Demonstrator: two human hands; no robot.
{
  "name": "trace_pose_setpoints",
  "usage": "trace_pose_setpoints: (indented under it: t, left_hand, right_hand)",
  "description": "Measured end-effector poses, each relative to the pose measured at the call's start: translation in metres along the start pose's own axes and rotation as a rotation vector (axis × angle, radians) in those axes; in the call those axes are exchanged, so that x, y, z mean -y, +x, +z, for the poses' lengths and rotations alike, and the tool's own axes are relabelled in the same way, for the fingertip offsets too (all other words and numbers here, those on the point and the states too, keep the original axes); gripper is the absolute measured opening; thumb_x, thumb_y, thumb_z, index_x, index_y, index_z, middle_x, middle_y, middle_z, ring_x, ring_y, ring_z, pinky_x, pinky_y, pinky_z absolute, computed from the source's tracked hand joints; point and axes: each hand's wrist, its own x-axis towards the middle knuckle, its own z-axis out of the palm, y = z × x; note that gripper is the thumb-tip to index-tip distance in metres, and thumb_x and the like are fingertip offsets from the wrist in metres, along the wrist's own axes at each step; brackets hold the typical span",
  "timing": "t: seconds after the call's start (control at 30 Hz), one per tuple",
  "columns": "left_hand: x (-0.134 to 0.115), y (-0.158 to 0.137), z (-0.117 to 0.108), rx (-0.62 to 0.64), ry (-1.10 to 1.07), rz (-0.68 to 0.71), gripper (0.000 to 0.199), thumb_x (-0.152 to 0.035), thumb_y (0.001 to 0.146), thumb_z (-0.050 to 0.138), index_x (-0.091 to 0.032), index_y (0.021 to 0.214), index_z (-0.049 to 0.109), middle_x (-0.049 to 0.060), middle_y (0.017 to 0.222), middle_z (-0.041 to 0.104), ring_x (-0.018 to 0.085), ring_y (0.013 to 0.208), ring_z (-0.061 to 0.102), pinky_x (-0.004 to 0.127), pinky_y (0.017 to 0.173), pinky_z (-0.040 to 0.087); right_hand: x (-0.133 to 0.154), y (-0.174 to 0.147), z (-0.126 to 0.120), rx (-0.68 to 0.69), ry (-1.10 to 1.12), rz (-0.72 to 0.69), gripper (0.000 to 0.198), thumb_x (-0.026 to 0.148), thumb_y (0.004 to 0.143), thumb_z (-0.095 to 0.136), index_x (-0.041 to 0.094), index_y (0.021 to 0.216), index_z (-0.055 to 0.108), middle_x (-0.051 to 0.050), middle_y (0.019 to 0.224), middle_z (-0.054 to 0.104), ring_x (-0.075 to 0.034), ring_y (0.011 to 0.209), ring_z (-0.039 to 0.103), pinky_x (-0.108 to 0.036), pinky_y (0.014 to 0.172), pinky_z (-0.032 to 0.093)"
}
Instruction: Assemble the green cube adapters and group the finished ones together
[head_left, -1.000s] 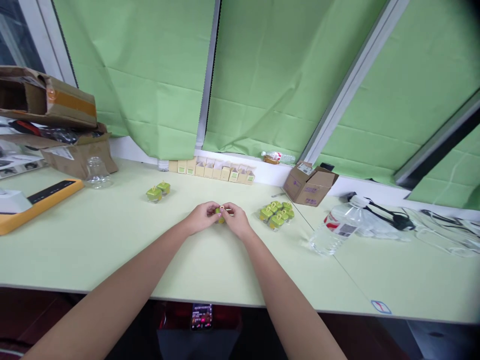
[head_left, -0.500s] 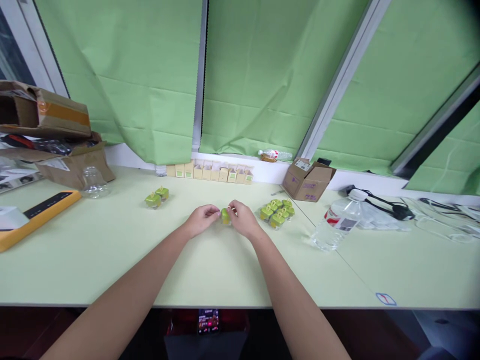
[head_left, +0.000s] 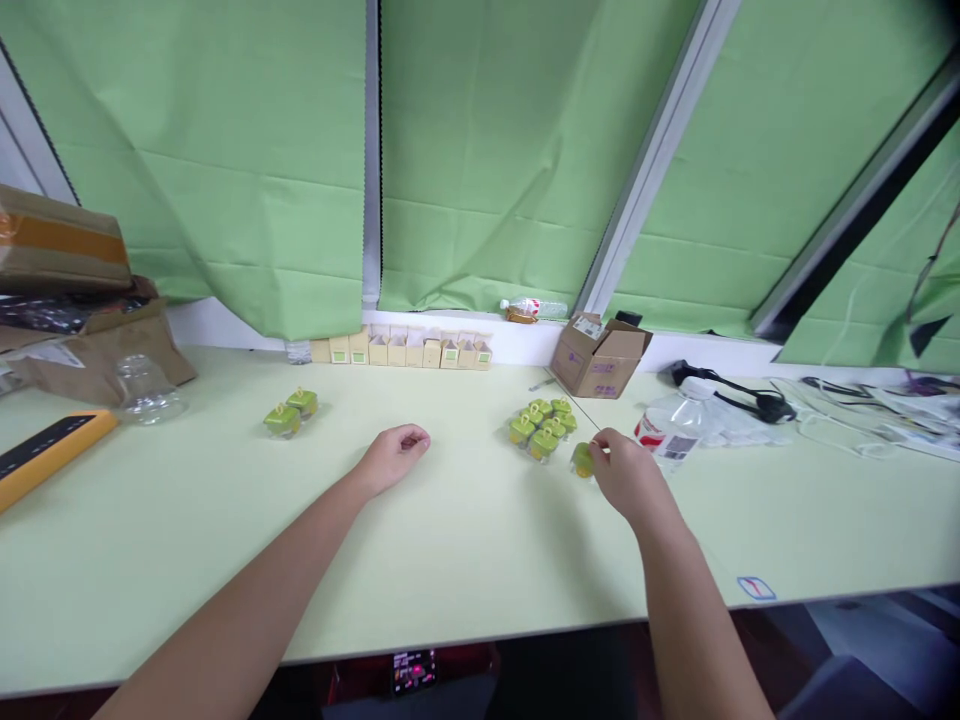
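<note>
My right hand [head_left: 626, 475] pinches a small clear container with a green lid [head_left: 582, 459] by its top, just right of a cluster of similar green-lidded containers [head_left: 541, 428]. Yellow loops stand up from the lids in that cluster. Over the middle of the table my left hand [head_left: 394, 457] is closed, thumb and fingertips together, with nothing visible in it. Two more green-lidded containers [head_left: 291, 412] sit farther left, apart from that hand.
A row of small cardboard boxes [head_left: 405, 349] lines the back edge. A brown carton [head_left: 600, 357], a large water bottle [head_left: 677, 425] and cables [head_left: 847, 415] occupy the right. At left are a clear jar [head_left: 146, 392], a yellow-black power strip [head_left: 56, 450] and stacked cartons [head_left: 97, 345].
My right hand has carried the green-lidded container from between both hands to the right, beside the cluster. My left hand has let go and stays near the middle. The view has shifted right.
</note>
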Motion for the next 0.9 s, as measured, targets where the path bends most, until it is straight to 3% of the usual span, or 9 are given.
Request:
trace_pose_setpoints:
  t: [0.1,0.27,0.9]
  left_hand:
    - [0.002,0.001,0.001,0.008,0.023,0.008,0.028,-0.044,0.084,0.055,-0.019,0.086,0.067,0.004,0.089,0.07,0.02,0.086,0.063,0.034,0.086,0.047]
    - [0.007,0.002,0.002,0.017,0.024,0.019,0.027,-0.043,0.084,0.054,-0.02,0.088,0.067,0.004,0.091,0.07,0.021,0.088,0.064,0.034,0.085,0.047]
    - [0.009,-0.002,0.001,0.019,0.01,0.048,0.025,-0.041,0.085,0.053,-0.02,0.087,0.067,0.004,0.091,0.071,0.021,0.088,0.064,0.034,0.083,0.048]
  right_hand:
    - [-0.015,0.008,0.015,0.026,-0.195,0.008,0.02,0.016,0.091,0.041,0.013,0.095,0.06,-0.014,0.089,0.065,-0.022,0.08,0.063,-0.028,0.063,0.036]
    - [-0.011,0.016,0.036,0.012,-0.236,0.032,0.021,0.011,0.088,0.045,0.011,0.102,0.06,-0.015,0.091,0.064,-0.023,0.08,0.064,-0.028,0.063,0.037]
    - [-0.001,0.063,0.049,0.057,-0.236,0.051,0.028,0.008,0.084,0.046,0.009,0.109,0.06,-0.019,0.097,0.067,-0.027,0.092,0.066,-0.031,0.07,0.042]
